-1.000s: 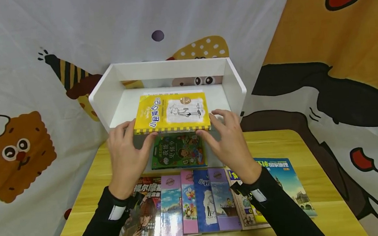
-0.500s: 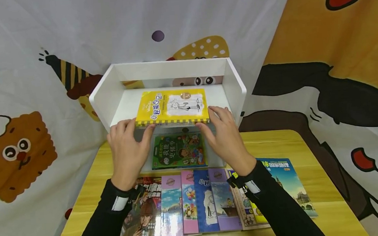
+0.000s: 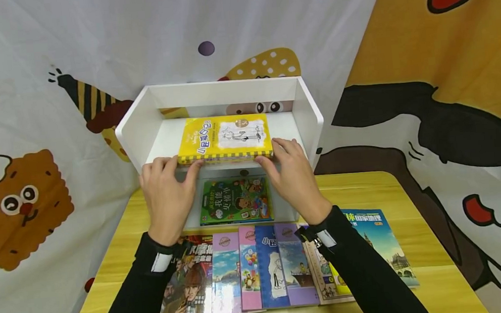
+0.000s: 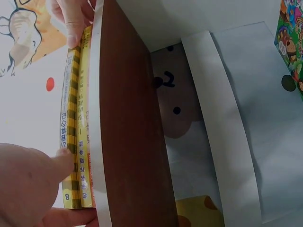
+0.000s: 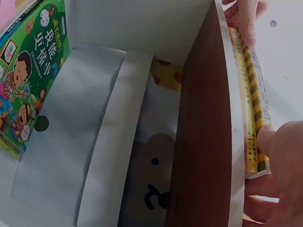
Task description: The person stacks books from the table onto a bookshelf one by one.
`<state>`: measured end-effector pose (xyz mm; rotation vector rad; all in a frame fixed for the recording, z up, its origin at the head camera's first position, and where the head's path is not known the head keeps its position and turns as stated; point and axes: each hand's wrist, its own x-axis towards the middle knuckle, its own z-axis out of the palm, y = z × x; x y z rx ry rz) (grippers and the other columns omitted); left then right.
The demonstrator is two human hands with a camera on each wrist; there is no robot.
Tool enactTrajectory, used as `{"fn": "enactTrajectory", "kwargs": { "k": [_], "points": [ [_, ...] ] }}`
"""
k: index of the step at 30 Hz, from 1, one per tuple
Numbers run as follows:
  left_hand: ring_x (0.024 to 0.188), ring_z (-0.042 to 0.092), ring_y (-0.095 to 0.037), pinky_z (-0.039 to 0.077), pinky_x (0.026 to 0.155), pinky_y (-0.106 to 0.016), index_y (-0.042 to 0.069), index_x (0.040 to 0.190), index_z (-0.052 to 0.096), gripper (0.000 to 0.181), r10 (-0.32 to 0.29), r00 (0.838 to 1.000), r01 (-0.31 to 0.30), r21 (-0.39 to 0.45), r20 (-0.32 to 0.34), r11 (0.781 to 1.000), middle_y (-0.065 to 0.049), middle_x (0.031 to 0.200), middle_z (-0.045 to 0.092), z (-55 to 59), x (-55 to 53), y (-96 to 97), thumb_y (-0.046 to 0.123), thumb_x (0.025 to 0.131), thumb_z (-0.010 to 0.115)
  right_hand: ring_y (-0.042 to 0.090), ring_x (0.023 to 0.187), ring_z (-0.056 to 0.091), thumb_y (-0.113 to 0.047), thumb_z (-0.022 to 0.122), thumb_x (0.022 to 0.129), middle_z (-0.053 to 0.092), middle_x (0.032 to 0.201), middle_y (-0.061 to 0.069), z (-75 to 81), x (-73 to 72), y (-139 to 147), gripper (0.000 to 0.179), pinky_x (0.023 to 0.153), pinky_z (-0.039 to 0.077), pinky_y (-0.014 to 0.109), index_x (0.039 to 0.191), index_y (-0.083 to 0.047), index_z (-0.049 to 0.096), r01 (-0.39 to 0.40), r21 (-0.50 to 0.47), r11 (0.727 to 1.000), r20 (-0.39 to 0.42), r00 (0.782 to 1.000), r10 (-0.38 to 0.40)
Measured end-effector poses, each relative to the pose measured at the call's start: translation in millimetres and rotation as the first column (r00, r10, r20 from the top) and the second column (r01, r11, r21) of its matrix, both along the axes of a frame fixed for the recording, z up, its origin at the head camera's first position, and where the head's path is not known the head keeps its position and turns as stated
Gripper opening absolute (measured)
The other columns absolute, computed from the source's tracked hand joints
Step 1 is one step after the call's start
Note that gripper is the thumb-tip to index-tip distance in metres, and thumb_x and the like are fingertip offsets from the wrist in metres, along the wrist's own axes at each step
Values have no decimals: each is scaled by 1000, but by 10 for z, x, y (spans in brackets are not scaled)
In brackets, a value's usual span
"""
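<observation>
A yellow comic book (image 3: pixel 224 136) lies flat on a short stack on the upper board of the white shelf (image 3: pixel 311 109), spine toward me. My left hand (image 3: pixel 164 196) grips the stack's left end and my right hand (image 3: pixel 294 177) its right end. Both thumbs press the front spines while the other fingers lie along the ends. In the left wrist view, the checkered spine (image 4: pixel 72 111) sits over a plainer yellow book (image 4: pixel 84 118), with a reddish edge beneath. The right wrist view shows the same stacked yellow books (image 5: pixel 251 94) right at the board's front edge.
A green picture book (image 3: pixel 236 200) lies on the lower board. Several overlapping books, among them a blue one (image 3: pixel 271 269) and a detective cover (image 3: pixel 190 281), line the wooden table (image 3: pixel 435 269) in front. A geography magazine (image 3: pixel 385 244) lies at the right; a printed curtain hangs behind.
Both hands have moved the yellow book stack away from me, deeper onto the upper board, and lower. More of the green book shows below. The books on the table have not moved.
</observation>
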<state>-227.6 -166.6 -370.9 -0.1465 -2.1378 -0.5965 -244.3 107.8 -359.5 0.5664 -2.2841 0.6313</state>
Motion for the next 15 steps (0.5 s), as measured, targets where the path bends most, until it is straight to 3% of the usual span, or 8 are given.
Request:
{"fn": "enactTrajectory", "kwargs": {
  "k": [5,15],
  "points": [
    [80,40,-32,31,73,-50,7,107,69,52,5,1000,-6,-19,-8,1000,-12,91,57,5,-43,-17,53,83,62,24,110,48,-45,58,89,57,124,13,2,-26,-7,51,90,44,44,123,-7,60,8,-19,1000,8,1000,-8],
    [78,39,-32,31,72,-50,6,105,70,54,31,999,-32,-27,-9,999,-12,87,56,17,-83,-9,55,83,61,24,114,48,-45,58,89,56,127,15,-5,-26,-10,55,93,45,43,127,-4,56,36,-29,999,29,999,-35]
  ]
}}
